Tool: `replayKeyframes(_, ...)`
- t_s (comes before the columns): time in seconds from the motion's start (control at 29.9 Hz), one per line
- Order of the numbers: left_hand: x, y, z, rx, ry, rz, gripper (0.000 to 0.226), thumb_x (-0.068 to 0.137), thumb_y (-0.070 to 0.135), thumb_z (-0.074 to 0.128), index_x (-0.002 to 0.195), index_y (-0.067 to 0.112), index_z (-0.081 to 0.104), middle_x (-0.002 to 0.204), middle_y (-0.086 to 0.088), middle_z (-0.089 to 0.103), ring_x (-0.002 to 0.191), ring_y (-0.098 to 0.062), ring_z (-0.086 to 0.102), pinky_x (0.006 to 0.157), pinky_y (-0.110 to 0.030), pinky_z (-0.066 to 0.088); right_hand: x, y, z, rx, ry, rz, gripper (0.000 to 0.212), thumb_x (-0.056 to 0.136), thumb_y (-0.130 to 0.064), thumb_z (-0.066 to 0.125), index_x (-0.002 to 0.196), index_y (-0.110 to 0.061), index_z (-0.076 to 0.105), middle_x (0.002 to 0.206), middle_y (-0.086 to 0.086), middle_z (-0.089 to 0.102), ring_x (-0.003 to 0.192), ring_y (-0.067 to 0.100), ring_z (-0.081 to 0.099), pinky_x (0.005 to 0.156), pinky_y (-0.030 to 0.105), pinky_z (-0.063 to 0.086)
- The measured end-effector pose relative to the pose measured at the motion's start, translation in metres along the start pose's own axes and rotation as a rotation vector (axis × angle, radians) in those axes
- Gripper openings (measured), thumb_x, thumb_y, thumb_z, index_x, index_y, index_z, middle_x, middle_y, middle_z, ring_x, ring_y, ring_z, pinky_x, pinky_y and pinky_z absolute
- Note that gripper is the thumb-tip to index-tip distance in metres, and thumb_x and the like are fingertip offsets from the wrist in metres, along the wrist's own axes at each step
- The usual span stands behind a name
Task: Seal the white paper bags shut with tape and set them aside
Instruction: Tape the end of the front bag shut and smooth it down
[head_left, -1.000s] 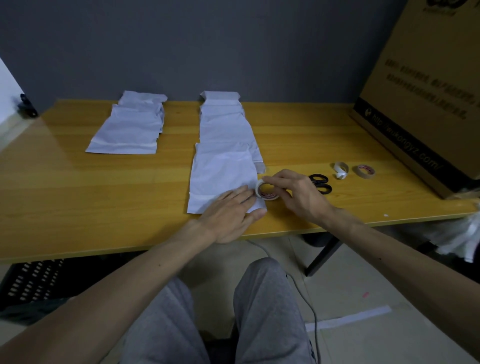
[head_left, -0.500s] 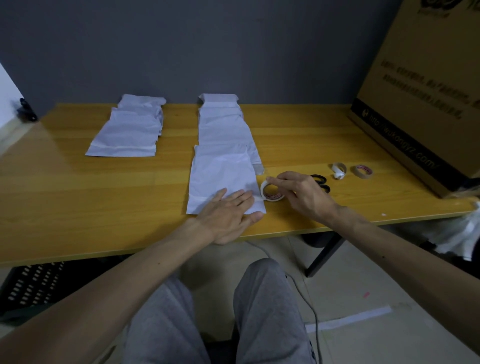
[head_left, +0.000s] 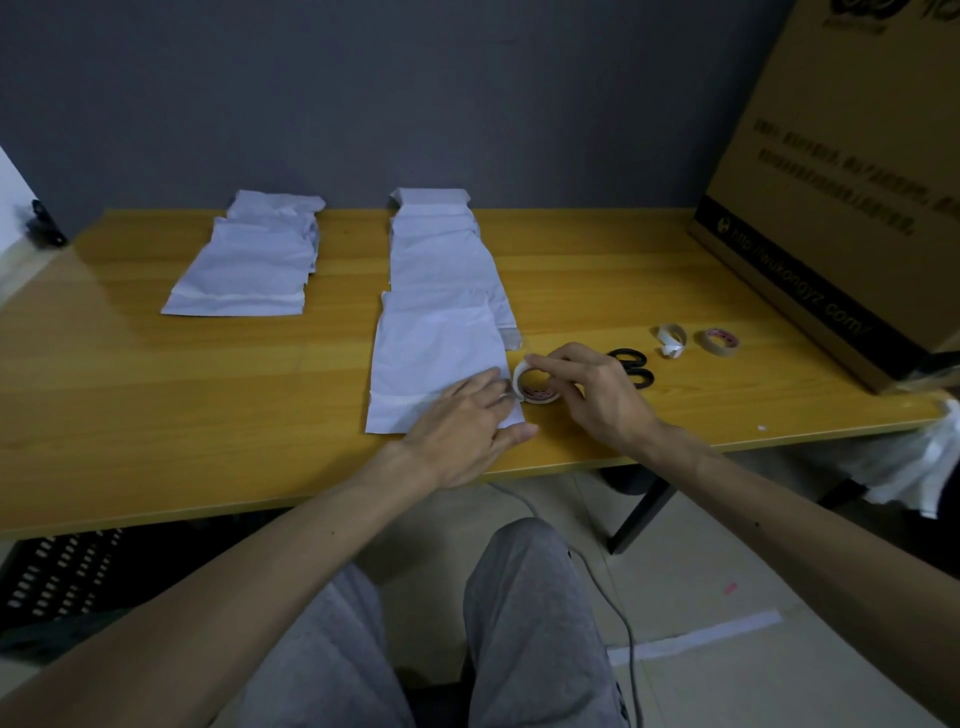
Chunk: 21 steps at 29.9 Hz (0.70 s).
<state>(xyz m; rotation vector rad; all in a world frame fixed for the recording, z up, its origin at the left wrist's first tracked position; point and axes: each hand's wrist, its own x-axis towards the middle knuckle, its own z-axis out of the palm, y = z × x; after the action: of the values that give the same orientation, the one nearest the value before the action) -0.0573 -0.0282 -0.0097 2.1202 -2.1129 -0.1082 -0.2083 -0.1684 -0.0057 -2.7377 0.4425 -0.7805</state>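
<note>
Tape roll (head_left: 535, 392) now more tilted, yellow wooden table (head_left: 156, 374), grey wall (head_left: 363, 104).

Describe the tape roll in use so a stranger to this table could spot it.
On the yellow table, find the nearest white bag at the front edge. At its right side the right hand grips a white tape roll. A crumpled white roll and a brown roll lie loose farther right, past the scissors; only this one is held.
</note>
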Motion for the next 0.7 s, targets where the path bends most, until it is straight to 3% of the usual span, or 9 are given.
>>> replayKeyframes(0.1, -0.003, -0.001, 0.001, -0.124, -0.056, -0.024, 0.063, 0.101, 0.049, 0.023, 0.152, 0.013, 0.021, 0.159, -0.001, 0.019, 0.147, -0.010, 0.010, 0.117, -0.022, 0.003, 0.002, 0.000, 0.001, -0.041, -0.030, -0.015, 0.040, 0.088, 0.009, 0.054, 0.123, -0.008, 0.065, 0.101, 0.013, 0.059, 0.085, 0.025, 0.059, 0.075, 0.013, 0.035)
replayKeyframes(0.3, -0.005, -0.007, 0.000, -0.120, -0.140, -0.040, 0.062, 0.101, 0.051, 0.017, 0.154, 0.019, 0.012, 0.161, 0.007, 0.008, 0.147, -0.005, 0.002, 0.116, -0.023, -0.001, 0.004, 0.002, -0.009, -0.053, -0.103, -0.040, 0.044, 0.089, 0.011, 0.046, 0.124, -0.007, 0.063, 0.105, 0.014, 0.058, 0.089, 0.028, 0.059, 0.077, 0.029, 0.047)
replayKeyframes(0.47, -0.008, -0.009, 0.001, -0.057, -0.146, -0.041, 0.062, 0.100, 0.054, 0.013, 0.154, 0.024, 0.011, 0.161, 0.010, 0.007, 0.147, -0.004, 0.000, 0.120, -0.031, 0.003, 0.005, 0.003, -0.013, -0.149, -0.170, -0.067, 0.055, 0.080, 0.021, 0.047, 0.125, -0.008, 0.062, 0.106, 0.015, 0.058, 0.086, 0.031, 0.060, 0.074, 0.027, 0.045)
replayKeyframes(0.7, -0.007, -0.006, -0.006, 0.080, -0.169, -0.030, 0.063, 0.099, 0.056, 0.012, 0.153, 0.025, 0.008, 0.161, 0.011, 0.005, 0.147, -0.008, 0.000, 0.120, -0.041, -0.001, 0.004, 0.003, -0.013, -0.161, -0.142, -0.065, 0.054, 0.081, 0.021, 0.047, 0.123, -0.009, 0.064, 0.107, 0.015, 0.058, 0.085, 0.033, 0.061, 0.071, 0.028, 0.045)
